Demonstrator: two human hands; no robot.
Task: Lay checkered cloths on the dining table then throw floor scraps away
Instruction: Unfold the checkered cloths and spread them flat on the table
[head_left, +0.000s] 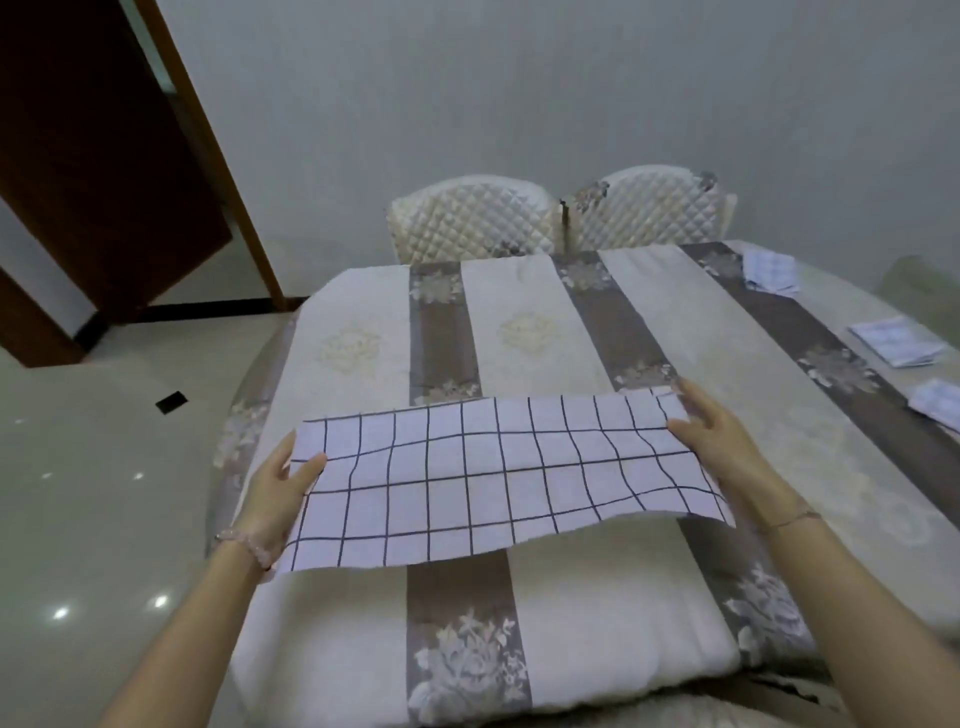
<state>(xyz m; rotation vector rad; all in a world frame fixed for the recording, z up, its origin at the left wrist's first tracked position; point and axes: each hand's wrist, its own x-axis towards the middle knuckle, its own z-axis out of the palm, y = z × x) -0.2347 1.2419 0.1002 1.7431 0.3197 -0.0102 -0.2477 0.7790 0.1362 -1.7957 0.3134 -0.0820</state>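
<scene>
We hold the white cloth with a thin dark grid stretched between both hands, lifted just above the near half of the dining surface, which wears a cream covering with grey-brown floral stripes. The left hand pinches the left edge, thumb on top and fingers beneath. The right hand grasps the right edge, though we cannot tell how its fingers wrap.

The fabric is limp and already sags along its near edge. If one side is released before the other, we expect it to fold under itself or land crooked against the stripes. Dragging it to correct that could ruck the covering below. Three folded checkered cloths lie well apart on the right, out of harm's way. A small dark rectangle sits on the glossy pale floor; we cannot tell whether it is a scrap.

We can read no brand, label or writing anywhere.
</scene>
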